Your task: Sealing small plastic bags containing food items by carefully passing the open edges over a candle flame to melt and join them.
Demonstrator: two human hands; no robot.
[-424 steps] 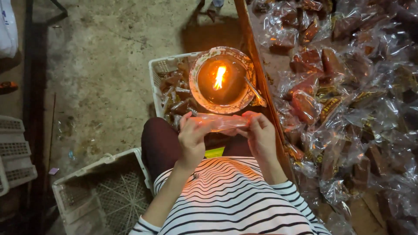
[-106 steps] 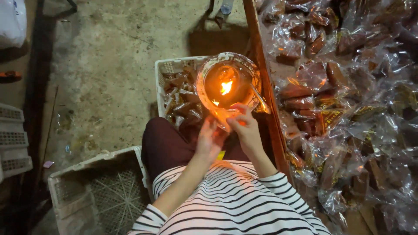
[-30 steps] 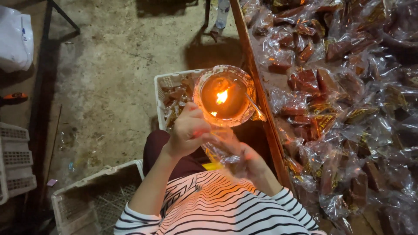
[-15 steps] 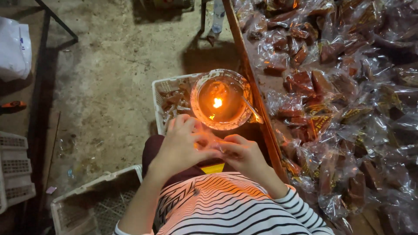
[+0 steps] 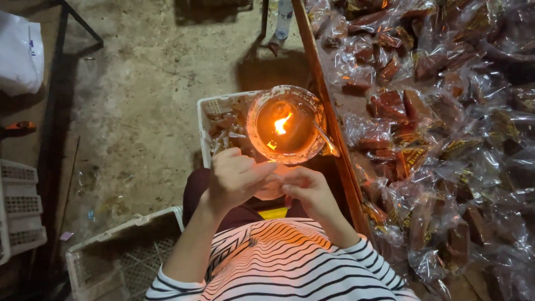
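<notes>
Both hands, left hand (image 5: 237,177) and right hand (image 5: 306,188), pinch a clear packet (image 5: 271,187) between them, just below the lit lamp (image 5: 286,125).

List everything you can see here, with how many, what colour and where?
Flame bowl: one, orange-lit, burning, just beyond the hands.
Clear bag: one, pale, held between both hands.
Wrapped brown pieces: many, in clear bags, heaped on the right.
Near crate: one, white, under the bowl, holding brown pieces.
Empty crate: one, white, lower left.
Stacked crates: white, far left edge.
Floor: grey concrete.
Striped shirt: black and white.
Left hand: on the bag.
Right hand: on the bag.
</notes>
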